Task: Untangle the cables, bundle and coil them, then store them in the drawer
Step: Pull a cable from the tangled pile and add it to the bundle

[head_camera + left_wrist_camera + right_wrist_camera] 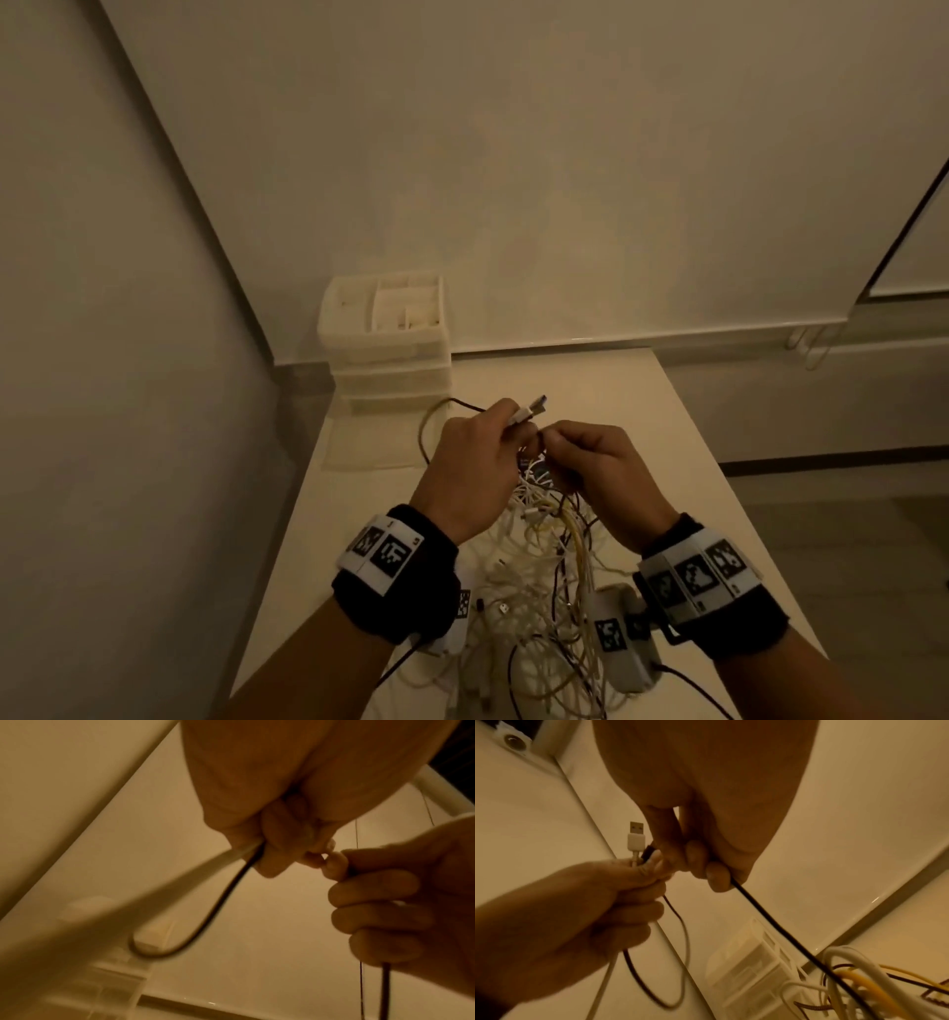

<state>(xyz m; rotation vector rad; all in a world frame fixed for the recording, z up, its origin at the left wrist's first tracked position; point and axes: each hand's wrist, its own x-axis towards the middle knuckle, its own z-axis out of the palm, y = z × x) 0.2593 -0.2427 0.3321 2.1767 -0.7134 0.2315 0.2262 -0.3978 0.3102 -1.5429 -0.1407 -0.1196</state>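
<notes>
- Head view: from above, looking forward and down along the table [642, 411] toward the drawer unit [387, 344] at its far left corner.
- Left wrist view: very close under the left hand [270, 791], facing the drawer unit — blurred.
- Right wrist view: close beneath the right hand [706, 791], facing the drawer unit [746, 975].
- All three share both hands and the drawer unit.

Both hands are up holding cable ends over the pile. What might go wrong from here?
1. The black cable in the right hand runs down into the tangle; pulling may tighten knots or drag the pile.
2. The left hand holds the white USB cable and a dark one together; they could re-tangle.
</notes>
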